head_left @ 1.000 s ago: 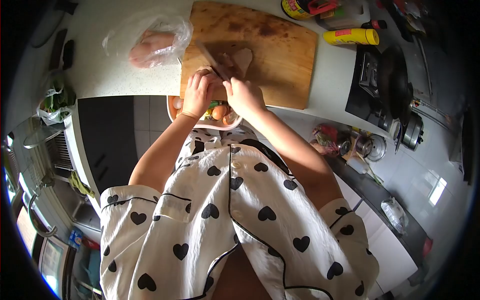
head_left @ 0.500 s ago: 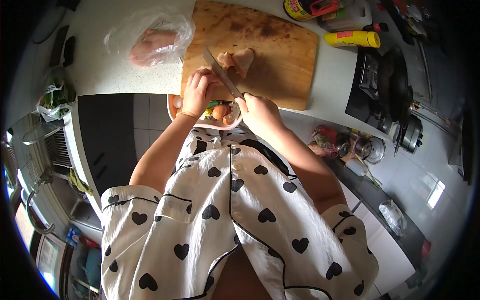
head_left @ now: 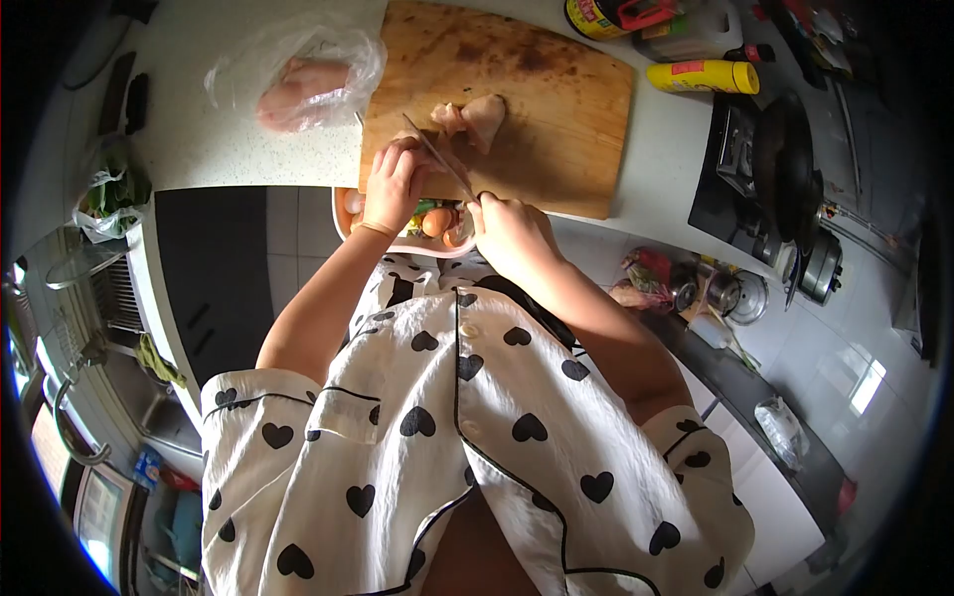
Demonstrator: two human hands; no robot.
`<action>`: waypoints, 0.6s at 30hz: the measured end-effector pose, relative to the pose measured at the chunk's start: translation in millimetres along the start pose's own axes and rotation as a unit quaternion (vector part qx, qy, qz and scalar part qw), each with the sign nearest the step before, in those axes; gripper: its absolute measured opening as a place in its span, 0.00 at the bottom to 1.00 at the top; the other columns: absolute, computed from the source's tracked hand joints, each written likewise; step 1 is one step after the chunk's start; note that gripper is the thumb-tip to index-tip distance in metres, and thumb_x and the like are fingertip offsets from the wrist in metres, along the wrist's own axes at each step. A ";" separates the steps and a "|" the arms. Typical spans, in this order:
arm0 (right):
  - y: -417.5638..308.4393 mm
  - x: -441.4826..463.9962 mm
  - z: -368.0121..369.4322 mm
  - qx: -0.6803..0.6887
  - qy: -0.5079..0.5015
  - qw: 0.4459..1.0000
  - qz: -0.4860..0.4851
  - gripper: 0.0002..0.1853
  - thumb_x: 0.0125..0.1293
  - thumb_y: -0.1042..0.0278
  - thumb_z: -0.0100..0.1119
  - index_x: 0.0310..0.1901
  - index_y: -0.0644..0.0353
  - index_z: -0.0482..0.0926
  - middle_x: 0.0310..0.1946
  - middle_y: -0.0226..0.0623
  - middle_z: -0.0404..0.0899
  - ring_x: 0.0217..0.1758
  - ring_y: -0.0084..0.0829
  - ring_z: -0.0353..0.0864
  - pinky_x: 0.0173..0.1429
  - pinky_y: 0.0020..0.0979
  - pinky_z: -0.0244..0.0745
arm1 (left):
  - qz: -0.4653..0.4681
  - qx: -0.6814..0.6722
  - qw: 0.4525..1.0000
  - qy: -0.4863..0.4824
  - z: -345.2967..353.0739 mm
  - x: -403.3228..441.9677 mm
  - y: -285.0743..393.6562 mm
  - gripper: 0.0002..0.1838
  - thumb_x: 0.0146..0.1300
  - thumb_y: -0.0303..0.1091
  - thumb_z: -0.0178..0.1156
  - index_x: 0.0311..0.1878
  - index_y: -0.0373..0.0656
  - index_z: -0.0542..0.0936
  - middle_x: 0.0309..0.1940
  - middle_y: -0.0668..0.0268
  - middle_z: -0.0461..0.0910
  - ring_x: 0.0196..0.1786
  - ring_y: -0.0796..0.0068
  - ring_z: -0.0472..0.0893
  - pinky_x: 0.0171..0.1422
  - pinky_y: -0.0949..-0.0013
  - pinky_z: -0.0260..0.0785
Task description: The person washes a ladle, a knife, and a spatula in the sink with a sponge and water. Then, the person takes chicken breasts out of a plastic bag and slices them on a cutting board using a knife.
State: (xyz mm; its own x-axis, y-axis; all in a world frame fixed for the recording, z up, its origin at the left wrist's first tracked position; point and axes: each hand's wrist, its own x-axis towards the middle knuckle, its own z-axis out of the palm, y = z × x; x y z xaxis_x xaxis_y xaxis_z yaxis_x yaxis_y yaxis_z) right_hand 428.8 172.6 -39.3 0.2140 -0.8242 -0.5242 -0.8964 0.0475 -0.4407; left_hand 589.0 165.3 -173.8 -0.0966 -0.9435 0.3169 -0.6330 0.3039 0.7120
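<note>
My right hand (head_left: 512,230) is closed around the handle of a kitchen knife (head_left: 437,156), whose blade points up and left over the wooden cutting board (head_left: 566,109). My left hand (head_left: 396,181) has its fingers curled onto a piece of raw meat at the board's near left edge, right beside the blade; most of that piece is hidden under the fingers. Cut pieces of pale raw meat (head_left: 481,121), which look like chicken, lie on the board just beyond the knife.
Left of the board a clear plastic bag (head_left: 363,60) holds more raw meat (head_left: 303,91). Below the board's near edge is a bin (head_left: 341,211) with eggshells and scraps. A yellow bottle (head_left: 704,76) and a black stove (head_left: 730,149) are on the right.
The knife blade has turned from showing its flat side to nearly edge-on. My right hand has rolled slightly with it; my left hand is almost unmoved.
</note>
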 end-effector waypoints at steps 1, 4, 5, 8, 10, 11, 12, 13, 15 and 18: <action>1.0 3.4 3.2 -0.013 0.010 1.000 -0.012 0.15 0.66 0.60 0.45 0.30 0.62 0.73 0.19 0.51 0.75 0.25 0.51 0.77 0.30 0.46 0.72 | -0.005 0.004 1.000 0.005 1.1 1.3 0.6 0.09 0.51 0.25 0.57 0.37 0.42 0.74 0.45 0.57 0.73 0.49 0.53 0.70 0.54 0.58 0.64; -11.2 27.2 9.4 -0.020 0.017 0.999 -0.031 0.15 0.66 0.60 0.45 0.30 0.62 0.74 0.20 0.51 0.76 0.25 0.51 0.78 0.30 0.47 0.72 | -0.011 -0.001 1.000 0.009 1.6 2.4 2.7 0.09 0.51 0.24 0.56 0.38 0.42 0.74 0.45 0.57 0.73 0.49 0.53 0.70 0.54 0.58 0.64; -9.7 30.1 10.8 -0.024 0.020 0.999 -0.030 0.15 0.66 0.60 0.45 0.30 0.62 0.74 0.20 0.51 0.76 0.25 0.51 0.78 0.30 0.47 0.72 | -0.010 -0.003 1.000 0.007 0.0 3.3 2.1 0.09 0.51 0.24 0.56 0.38 0.42 0.74 0.45 0.57 0.73 0.49 0.53 0.70 0.54 0.58 0.64; -4.3 21.9 4.5 0.044 -0.004 0.999 0.013 0.15 0.66 0.60 0.46 0.30 0.63 0.74 0.20 0.51 0.76 0.25 0.51 0.78 0.30 0.46 0.73 | -0.003 -0.002 1.000 -0.005 3.2 -2.2 -4.0 0.10 0.50 0.25 0.56 0.38 0.42 0.73 0.45 0.57 0.73 0.49 0.52 0.70 0.54 0.58 0.64; 9.7 13.5 10.8 -0.015 0.014 1.000 -0.016 0.15 0.65 0.60 0.46 0.29 0.64 0.74 0.20 0.51 0.76 0.25 0.51 0.78 0.31 0.47 0.73 | 0.002 0.001 1.000 -0.002 3.3 -0.2 -2.8 0.10 0.51 0.25 0.57 0.38 0.42 0.73 0.45 0.57 0.72 0.49 0.52 0.70 0.54 0.58 0.64; 14.0 11.1 15.4 -0.043 0.021 0.998 -0.030 0.15 0.65 0.60 0.46 0.29 0.64 0.74 0.20 0.51 0.76 0.25 0.51 0.78 0.31 0.47 0.73 | 0.002 0.003 1.000 -0.003 2.7 -1.8 -1.9 0.10 0.51 0.25 0.57 0.38 0.42 0.73 0.45 0.57 0.72 0.49 0.52 0.70 0.54 0.58 0.64; 11.5 14.5 19.1 -0.045 0.031 0.998 -0.029 0.15 0.65 0.60 0.46 0.29 0.63 0.74 0.20 0.50 0.76 0.25 0.51 0.78 0.31 0.47 0.73 | -0.001 -0.002 1.000 -0.005 2.1 -1.8 -0.7 0.10 0.51 0.25 0.57 0.38 0.42 0.73 0.45 0.57 0.72 0.49 0.52 0.70 0.53 0.58 0.64; 9.5 23.9 24.7 -0.042 0.044 0.997 -0.039 0.15 0.65 0.60 0.46 0.29 0.63 0.74 0.20 0.50 0.76 0.25 0.51 0.78 0.31 0.47 0.73 | -0.003 -0.006 1.000 -0.006 1.9 -0.2 0.7 0.10 0.51 0.25 0.57 0.38 0.43 0.73 0.45 0.57 0.72 0.49 0.52 0.70 0.53 0.58 0.64; 3.8 44.8 34.5 -0.036 0.077 0.995 -0.059 0.15 0.66 0.60 0.46 0.28 0.63 0.73 0.19 0.50 0.76 0.25 0.51 0.77 0.30 0.47 0.72 | -0.002 -0.010 1.000 -0.007 2.0 2.0 2.1 0.10 0.51 0.25 0.57 0.38 0.43 0.73 0.45 0.57 0.72 0.49 0.52 0.70 0.53 0.58 0.65; 2.4 42.5 35.7 -0.026 0.085 0.994 -0.060 0.15 0.66 0.60 0.45 0.28 0.62 0.73 0.19 0.50 0.76 0.24 0.51 0.77 0.29 0.47 0.72 | 0.005 -0.007 1.000 -0.006 0.1 0.7 4.7 0.10 0.51 0.25 0.57 0.39 0.43 0.73 0.45 0.58 0.72 0.49 0.53 0.70 0.53 0.58 0.64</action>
State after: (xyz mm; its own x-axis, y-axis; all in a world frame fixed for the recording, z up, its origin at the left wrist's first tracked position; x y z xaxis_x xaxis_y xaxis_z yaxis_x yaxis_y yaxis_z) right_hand 449.7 157.8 -88.7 0.2554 -0.9057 -0.3382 -0.8883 -0.0818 -0.4519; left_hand 585.9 166.1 -170.2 -0.1129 -0.9417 0.3170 -0.6214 0.3159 0.7170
